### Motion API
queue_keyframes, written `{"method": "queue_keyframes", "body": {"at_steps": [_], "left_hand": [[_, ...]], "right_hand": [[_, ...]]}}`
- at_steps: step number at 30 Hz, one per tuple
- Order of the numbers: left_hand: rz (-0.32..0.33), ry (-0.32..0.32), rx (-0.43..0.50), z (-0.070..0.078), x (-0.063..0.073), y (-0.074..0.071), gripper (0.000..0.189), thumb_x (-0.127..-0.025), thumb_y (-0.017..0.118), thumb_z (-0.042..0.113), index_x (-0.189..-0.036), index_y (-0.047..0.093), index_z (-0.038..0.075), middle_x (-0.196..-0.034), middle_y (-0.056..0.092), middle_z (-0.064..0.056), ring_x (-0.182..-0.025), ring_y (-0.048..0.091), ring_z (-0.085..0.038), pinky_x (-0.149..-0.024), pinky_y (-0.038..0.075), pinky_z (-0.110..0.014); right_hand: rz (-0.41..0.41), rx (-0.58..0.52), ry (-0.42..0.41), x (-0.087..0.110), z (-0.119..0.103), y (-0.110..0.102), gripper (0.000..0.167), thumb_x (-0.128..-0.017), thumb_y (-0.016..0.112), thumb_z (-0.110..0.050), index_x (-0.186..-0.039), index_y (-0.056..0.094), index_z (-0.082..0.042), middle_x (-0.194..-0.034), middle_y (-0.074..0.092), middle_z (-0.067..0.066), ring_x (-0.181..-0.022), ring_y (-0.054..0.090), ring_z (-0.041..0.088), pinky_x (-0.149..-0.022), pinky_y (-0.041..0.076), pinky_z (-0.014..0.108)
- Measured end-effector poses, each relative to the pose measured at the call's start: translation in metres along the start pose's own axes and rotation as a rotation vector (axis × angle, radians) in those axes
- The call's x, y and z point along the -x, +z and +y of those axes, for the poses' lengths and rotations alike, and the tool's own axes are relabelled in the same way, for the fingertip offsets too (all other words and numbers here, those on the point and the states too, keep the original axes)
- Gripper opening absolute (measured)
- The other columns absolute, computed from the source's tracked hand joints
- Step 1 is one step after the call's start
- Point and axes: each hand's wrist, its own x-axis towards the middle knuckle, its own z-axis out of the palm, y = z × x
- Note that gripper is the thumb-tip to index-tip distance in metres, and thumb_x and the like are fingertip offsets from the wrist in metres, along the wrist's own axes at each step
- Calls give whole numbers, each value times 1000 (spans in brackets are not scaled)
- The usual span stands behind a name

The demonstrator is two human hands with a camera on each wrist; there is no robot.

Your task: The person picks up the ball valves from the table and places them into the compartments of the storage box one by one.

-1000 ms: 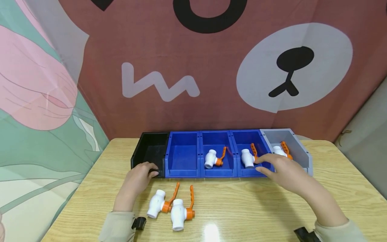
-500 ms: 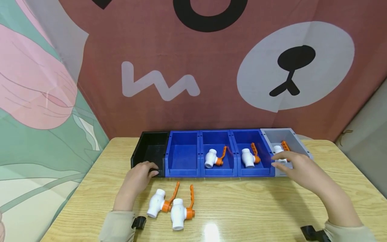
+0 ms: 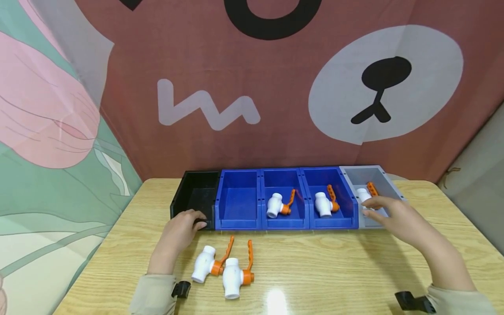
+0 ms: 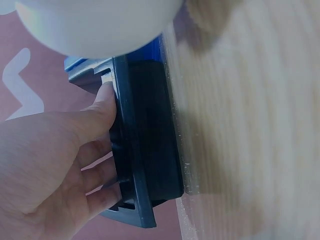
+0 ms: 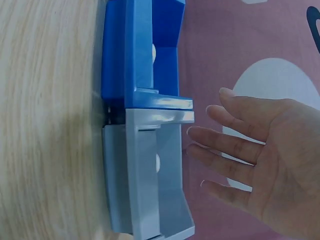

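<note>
My left hand point(image 3: 184, 230) grips the front rim of the black bin point(image 3: 198, 179); in the left wrist view its thumb lies against the lip and its fingers reach over the edge. Palm and spread fingers of my right hand point(image 5: 270, 150) hold nothing, in front of and above the grey bin point(image 5: 145, 175). Beyond its fingertips in the head view lies a white ball valve point(image 3: 363, 194) with an orange handle, partly hidden by the hand. Two more ball valves sit in blue bins: one in the middle bin point(image 3: 274, 205), another in the right-hand one point(image 3: 323, 204).
Two white ball valves, a left one point(image 3: 204, 264) and a right one point(image 3: 232, 278), lie on the wooden table point(image 3: 315, 271) before the bins. The left blue bin point(image 3: 239, 199) stands beside the black one. A printed cloth point(image 3: 283, 131) hangs behind the row.
My right hand has moved right, from the ball valve in the right-hand blue bin to over the grey bin's front. My left hand has stayed at the black bin.
</note>
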Motion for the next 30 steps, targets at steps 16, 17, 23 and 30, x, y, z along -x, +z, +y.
{"method": "queue_keyframes", "body": {"at_steps": [16,17,23,30], "left_hand": [[3,8,2,0,1,-1,12,-91,72,15,-100,74,7,-94,68,-7,-92,67,-30,-81,56,-47],[3,8,2,0,1,0,12,-91,72,15,-100,74,7,-94,68,-7,-92,67,-30,-82,56,-47],[-5,-8,9,-1,-1,1,15,-93,71,16,-105,72,8,-101,69,-9,-97,67,-31,-85,55,-48],[0,-2,21,-2,-1,0,15,-92,71,15,-105,72,8,-102,70,-9,-98,66,-32,-85,55,-49]], "right_hand": [[-17,-18,15,-2,29,11,31,-100,61,-25,-116,67,0,-112,66,23,-103,61,45,-75,53,55],[-17,-16,17,-3,30,12,30,-100,62,-24,-116,67,1,-111,67,23,-103,61,46,-75,53,55],[-15,-23,9,-5,37,18,26,-95,67,-15,-113,68,4,-105,69,20,-100,62,44,-77,53,55],[-17,-23,-12,-8,41,22,28,-92,71,-15,-111,69,5,-102,70,17,-98,64,41,-78,54,53]]}}
